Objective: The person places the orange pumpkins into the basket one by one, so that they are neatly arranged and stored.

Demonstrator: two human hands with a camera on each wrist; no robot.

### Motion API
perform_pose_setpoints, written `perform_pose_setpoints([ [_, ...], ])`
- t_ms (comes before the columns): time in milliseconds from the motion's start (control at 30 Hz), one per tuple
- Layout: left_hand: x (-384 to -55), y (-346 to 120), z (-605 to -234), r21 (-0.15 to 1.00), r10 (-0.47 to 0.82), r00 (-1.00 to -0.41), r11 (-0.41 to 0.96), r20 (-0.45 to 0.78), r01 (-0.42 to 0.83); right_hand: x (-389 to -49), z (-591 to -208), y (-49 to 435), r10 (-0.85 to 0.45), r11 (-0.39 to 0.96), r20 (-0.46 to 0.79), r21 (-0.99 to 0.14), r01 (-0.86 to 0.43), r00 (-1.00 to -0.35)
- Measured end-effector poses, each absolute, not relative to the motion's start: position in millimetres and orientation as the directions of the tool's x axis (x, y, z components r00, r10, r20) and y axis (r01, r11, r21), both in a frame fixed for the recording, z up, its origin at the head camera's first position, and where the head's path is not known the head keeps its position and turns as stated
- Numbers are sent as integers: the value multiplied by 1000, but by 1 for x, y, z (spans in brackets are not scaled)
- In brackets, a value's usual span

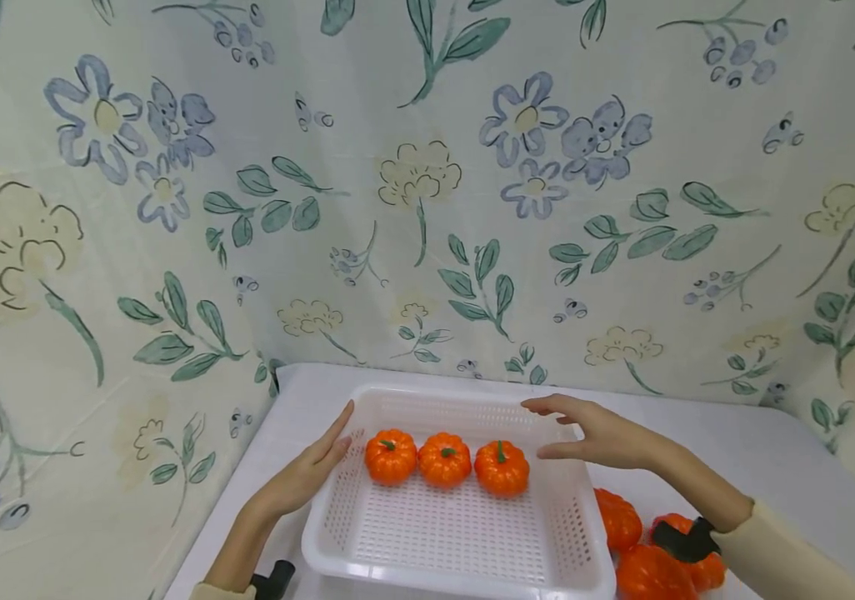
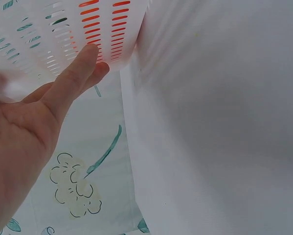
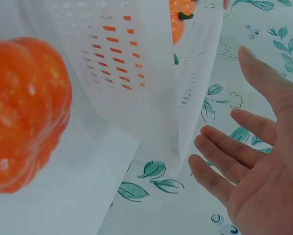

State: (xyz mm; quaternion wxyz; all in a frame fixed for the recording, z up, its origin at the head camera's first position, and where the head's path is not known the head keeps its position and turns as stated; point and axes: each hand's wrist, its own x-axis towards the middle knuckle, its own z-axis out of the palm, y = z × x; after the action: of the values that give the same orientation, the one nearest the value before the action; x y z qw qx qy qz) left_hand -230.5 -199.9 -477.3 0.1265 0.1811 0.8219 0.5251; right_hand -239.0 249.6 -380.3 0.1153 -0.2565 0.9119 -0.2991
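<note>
A white plastic basket point(image 1: 442, 567) with slotted walls stands on the white table, and three small orange pumpkins point(image 1: 445, 461) sit in a row inside it. My left hand point(image 1: 306, 471) lies against the basket's left side with its fingers straight; in the left wrist view the fingertips touch the slotted wall point(image 2: 63, 29). Above the basket's right rim hovers my right hand point(image 1: 598, 432), fingers spread and nothing held. The right wrist view shows its palm and fingertips apart from the basket point(image 3: 131, 73).
Several more orange pumpkins point(image 1: 652, 571) lie on the table point(image 1: 697, 450) to the right of the basket, under my right forearm. One large pumpkin point(image 3: 26, 112) shows close up in the right wrist view. A floral curtain point(image 1: 427, 250) hangs behind and at both sides.
</note>
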Motion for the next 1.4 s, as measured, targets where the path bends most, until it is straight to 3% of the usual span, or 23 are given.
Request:
perform_pose_setpoints([
  [233,-231,-200,-475,899,437,-900,392,4,195,-220,-379,288,-452,731,17,-565,-382,-892],
  [533,-229,-202,-475,902,427,-904,394,-9,177,-197,-394,328,-353,784,-2,-546,-294,-936],
  [767,-229,-201,-477,901,411,-911,401,-16,165,-178,-416,364,-287,815,-126,-553,-173,-950],
  [900,-231,-200,-477,902,418,-908,400,-22,162,-168,-431,389,-216,804,-228,-593,-40,-949],
  [1167,-232,-199,-476,901,435,-900,395,-12,179,-144,-461,418,-64,650,-468,-689,319,-881],
  [1400,-232,-201,-477,898,421,-907,407,-22,167,-127,-484,429,-80,537,-537,-733,418,-840],
])
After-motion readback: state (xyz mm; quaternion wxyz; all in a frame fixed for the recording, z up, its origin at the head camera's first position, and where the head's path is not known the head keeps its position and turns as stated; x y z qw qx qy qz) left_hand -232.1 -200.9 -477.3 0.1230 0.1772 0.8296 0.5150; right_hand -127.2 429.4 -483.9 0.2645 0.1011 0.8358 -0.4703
